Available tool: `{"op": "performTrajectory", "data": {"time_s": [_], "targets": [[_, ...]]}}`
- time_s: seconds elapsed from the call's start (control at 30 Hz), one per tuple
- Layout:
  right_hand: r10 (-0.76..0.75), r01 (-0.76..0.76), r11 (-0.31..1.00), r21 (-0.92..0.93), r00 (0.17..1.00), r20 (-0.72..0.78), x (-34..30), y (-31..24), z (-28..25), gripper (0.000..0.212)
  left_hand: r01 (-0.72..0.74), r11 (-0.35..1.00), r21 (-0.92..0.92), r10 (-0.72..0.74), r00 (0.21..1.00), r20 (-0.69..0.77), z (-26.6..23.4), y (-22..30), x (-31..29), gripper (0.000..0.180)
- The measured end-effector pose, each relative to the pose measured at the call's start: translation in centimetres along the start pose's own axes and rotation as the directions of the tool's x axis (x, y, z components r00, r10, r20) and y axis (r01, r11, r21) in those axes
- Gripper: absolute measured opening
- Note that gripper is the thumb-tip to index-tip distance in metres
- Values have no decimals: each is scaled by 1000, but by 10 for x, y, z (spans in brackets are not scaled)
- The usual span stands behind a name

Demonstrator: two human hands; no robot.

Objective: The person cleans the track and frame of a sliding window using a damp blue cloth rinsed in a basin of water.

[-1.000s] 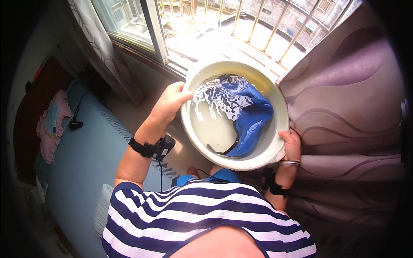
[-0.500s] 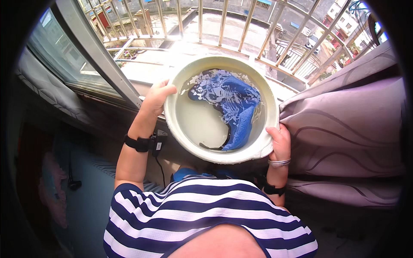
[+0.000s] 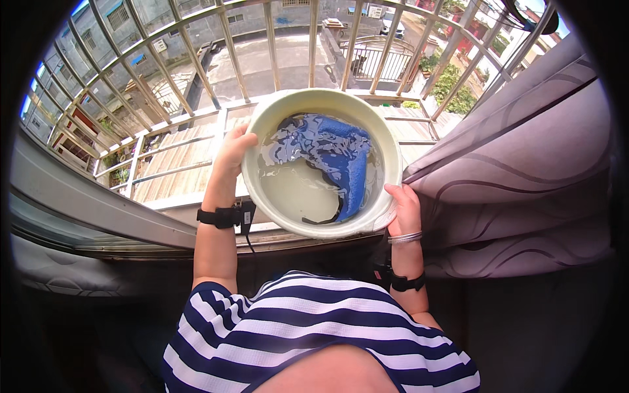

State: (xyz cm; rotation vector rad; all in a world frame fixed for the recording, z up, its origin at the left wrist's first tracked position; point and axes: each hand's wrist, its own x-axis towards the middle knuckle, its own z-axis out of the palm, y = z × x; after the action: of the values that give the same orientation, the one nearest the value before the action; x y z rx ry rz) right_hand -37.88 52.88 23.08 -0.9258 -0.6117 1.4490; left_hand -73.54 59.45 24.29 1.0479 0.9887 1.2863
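Note:
Between my two hands is a pale cream basin (image 3: 261,191) with water in it. A blue cloth item with a dark edge (image 3: 352,171) lies soaking in the water, toward the right side; ripples and glare blur its shape. My left hand (image 3: 232,149) grips the basin's left rim, thumb over the top and fingers hidden beneath. At the lower right rim my right hand (image 3: 403,208) holds on the same way, its thumb on the edge. The basin is held up level at the window sill.
Metal railing bars (image 3: 274,49) stand beyond the open window, above a slatted ledge (image 3: 178,167). The window frame (image 3: 98,219) runs along the left. A grey-purple patterned curtain (image 3: 504,190) hangs close by my right hand.
My body and both hands with the basin have moved forward toward the railing. The basin now overlaps the ledge outside, and the water ripples.

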Motion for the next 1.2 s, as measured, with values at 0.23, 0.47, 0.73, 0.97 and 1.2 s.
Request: {"op": "performTrajectory", "data": {"time_s": [0.23,0.47,0.73,0.97,1.2], "targets": [[-36,32,999,-32,992,-123,17,3,2,20,26,996,82,-28,999,31,-6,-26,53,36],[-121,87,987,-133,953,-277,35,10,-4,21,77,997,31,-78,995,57,-3,-64,76,39],[25,-132,946,-295,940,-340,94,35,-43,26,132,989,60,-133,991,14,-3,-98,103,39],[92,-253,810,-529,946,-311,145,23,-39,30,128,992,1,-128,991,-44,-21,-123,113,30],[32,-257,663,-703,948,-317,203,3,-24,33,122,989,-82,-127,990,-60,-13,-120,124,27]]}}
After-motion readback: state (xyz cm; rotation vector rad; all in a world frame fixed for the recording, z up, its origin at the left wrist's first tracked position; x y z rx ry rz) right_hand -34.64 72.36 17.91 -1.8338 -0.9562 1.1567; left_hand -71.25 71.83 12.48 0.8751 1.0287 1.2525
